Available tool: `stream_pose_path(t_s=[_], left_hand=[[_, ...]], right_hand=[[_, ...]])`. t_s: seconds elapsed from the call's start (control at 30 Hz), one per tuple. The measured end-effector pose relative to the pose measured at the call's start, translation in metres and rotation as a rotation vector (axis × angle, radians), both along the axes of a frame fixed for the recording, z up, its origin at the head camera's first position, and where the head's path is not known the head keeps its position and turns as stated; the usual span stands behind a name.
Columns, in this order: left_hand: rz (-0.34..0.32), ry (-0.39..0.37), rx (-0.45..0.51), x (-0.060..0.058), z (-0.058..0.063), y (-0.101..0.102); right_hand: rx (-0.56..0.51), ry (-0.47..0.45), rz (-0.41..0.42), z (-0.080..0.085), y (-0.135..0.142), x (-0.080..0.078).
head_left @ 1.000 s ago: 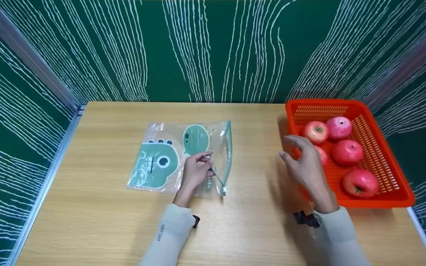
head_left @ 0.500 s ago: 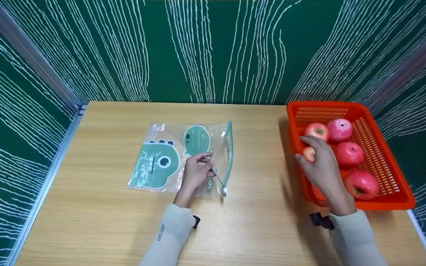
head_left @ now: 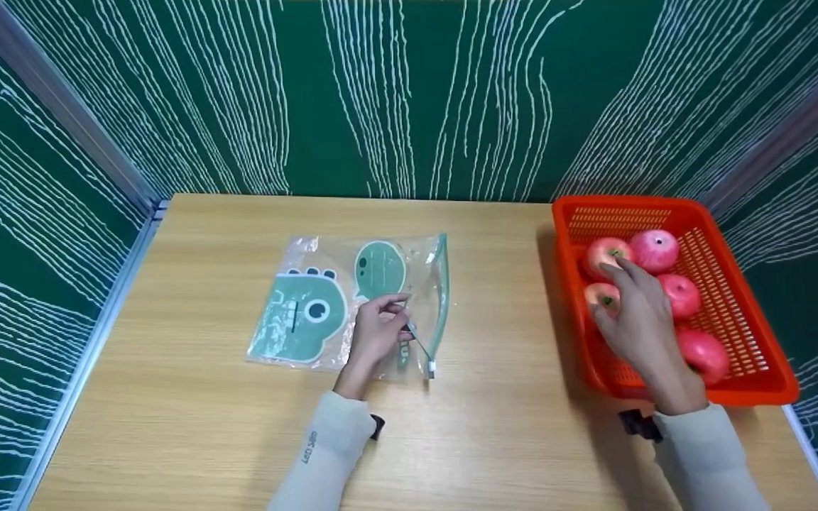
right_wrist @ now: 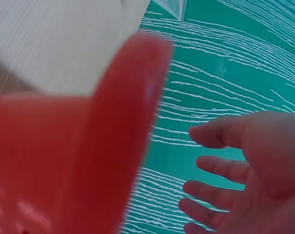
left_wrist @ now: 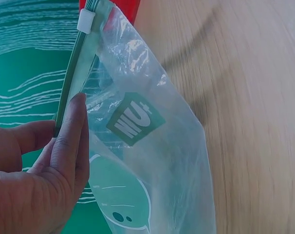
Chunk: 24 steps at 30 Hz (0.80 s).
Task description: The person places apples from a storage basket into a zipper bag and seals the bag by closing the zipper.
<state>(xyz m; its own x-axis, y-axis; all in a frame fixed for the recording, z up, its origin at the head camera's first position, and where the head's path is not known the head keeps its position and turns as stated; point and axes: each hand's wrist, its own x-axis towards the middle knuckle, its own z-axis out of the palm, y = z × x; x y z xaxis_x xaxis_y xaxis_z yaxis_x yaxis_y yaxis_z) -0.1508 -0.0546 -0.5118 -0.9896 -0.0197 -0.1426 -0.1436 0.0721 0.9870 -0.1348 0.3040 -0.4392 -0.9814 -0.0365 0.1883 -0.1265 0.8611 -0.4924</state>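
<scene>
My left hand (head_left: 378, 330) pinches the green zip edge of a clear slider bag (left_wrist: 152, 161) between thumb and fingers, lifting that edge off the table. The bag carries a green cartoon dinosaur (head_left: 302, 319) and lies flat at its left end. Its white slider (left_wrist: 85, 21) sits beyond my fingertips. Over the orange-red basket (head_left: 757, 319) hovers my right hand (head_left: 636, 319), fingers spread and holding nothing. Under and beside it are several red apples; the nearest apple (head_left: 602, 294) shows between thumb and fingers. Whether the fingertips touch one cannot be told.
The basket stands at the right end of the wooden table (head_left: 494, 440). Green panels (head_left: 480, 99) with wavy white lines enclose the back and sides. The basket's raised rim (right_wrist: 123, 131) fills much of the right wrist view.
My right hand has moved right, from beside the basket's left rim to over the apples. My left hand keeps its pinch on the bag and has barely moved.
</scene>
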Motion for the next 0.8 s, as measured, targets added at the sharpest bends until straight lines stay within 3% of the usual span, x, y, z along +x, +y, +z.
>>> stream_pose_path(t_s=[0.23,0.43,0.8], left_hand=[[-0.001,-0.012,-0.020,-0.002,-0.003,0.000],[-0.004,-0.029,-0.005,-0.001,0.000,0.001],[-0.006,-0.019,0.018,0.000,-0.004,0.001]], right_hand=[[0.086,-0.095,-0.001,0.002,0.010,0.001],[0.177,-0.131,-0.002,0.002,0.016,-0.004],[0.251,-0.194,0.052,0.002,0.028,-0.009]])
